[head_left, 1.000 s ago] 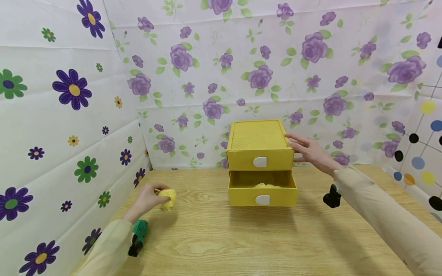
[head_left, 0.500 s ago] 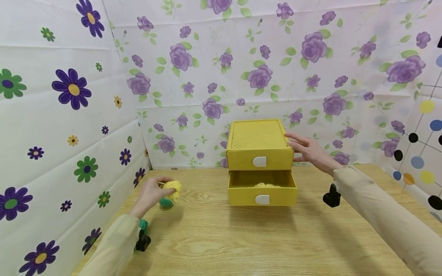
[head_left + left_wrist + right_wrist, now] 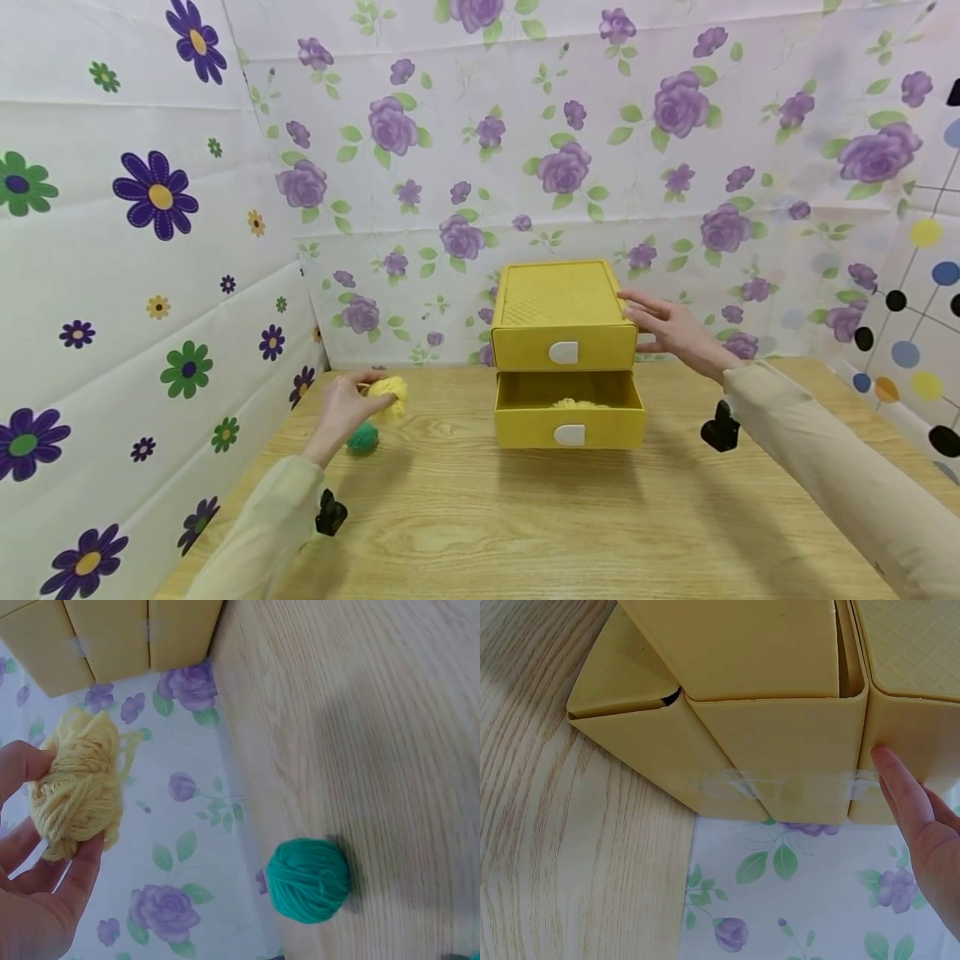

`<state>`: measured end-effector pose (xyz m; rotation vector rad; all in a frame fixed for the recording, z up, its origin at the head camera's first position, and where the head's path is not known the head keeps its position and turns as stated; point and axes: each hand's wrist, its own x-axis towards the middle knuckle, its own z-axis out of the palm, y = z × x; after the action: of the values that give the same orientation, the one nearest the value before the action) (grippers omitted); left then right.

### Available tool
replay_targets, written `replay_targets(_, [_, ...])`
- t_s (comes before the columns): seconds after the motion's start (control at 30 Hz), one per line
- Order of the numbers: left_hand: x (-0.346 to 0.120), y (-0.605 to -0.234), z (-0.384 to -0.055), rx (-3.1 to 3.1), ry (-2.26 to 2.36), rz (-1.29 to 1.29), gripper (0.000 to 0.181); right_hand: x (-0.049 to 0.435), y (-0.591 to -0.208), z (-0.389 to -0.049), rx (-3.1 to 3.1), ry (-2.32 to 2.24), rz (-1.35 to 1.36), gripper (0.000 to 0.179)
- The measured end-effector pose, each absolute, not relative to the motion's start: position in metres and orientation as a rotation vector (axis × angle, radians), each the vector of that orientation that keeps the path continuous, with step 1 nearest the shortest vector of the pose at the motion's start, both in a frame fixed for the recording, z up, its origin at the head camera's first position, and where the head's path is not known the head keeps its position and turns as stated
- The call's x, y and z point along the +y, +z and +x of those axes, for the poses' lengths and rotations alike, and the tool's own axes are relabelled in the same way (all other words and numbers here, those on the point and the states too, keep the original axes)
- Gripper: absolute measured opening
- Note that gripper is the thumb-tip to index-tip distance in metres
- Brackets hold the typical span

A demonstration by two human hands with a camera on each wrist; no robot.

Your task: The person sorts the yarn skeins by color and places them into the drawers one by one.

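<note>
My left hand (image 3: 341,414) pinches a yellow yarn ball (image 3: 391,396) above the table at left. In the left wrist view, thumb and fingers grip the sides of this ball, and a loose strand sticks out. Below lies a green yarn ball (image 3: 363,439) on the wood. At centre right stands a yellow drawer cabinet (image 3: 558,292). Its middle drawer (image 3: 525,429) is pulled out, with yellow yarn (image 3: 576,403) showing inside. My right hand (image 3: 675,333) touches the cabinet's upper right side with extended fingers.
The wooden table (image 3: 450,517) meets a flowered back cloth (image 3: 450,150) behind the cabinet and another patterned cloth (image 3: 150,275) at left. A teal bit shows at the left wrist view's bottom right corner. Clear tape (image 3: 742,784) runs across the cabinet's side.
The left hand has risen and moved right with the yellow yarn ball, uncovering the green ball beneath. Another green ball near the wrist has gone behind the forearm. The right hand stays put.
</note>
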<state>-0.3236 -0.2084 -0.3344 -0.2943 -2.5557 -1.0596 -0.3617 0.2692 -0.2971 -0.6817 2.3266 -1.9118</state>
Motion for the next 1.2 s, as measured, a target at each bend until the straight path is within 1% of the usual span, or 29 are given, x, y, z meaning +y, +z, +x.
replay_targets(0.73, [-0.169,-0.315,-0.323,-2.440,-1.198,-0.345,0.030,0.268,-0.295,-0.361,2.336,-1.911,-0.671,0.058])
replay_targets(1.2, [-0.152,-0.307,-0.320,-2.418,-1.286,-0.366,0.033,0.268,-0.297,-0.362,2.324,-1.929,-0.664,0.058])
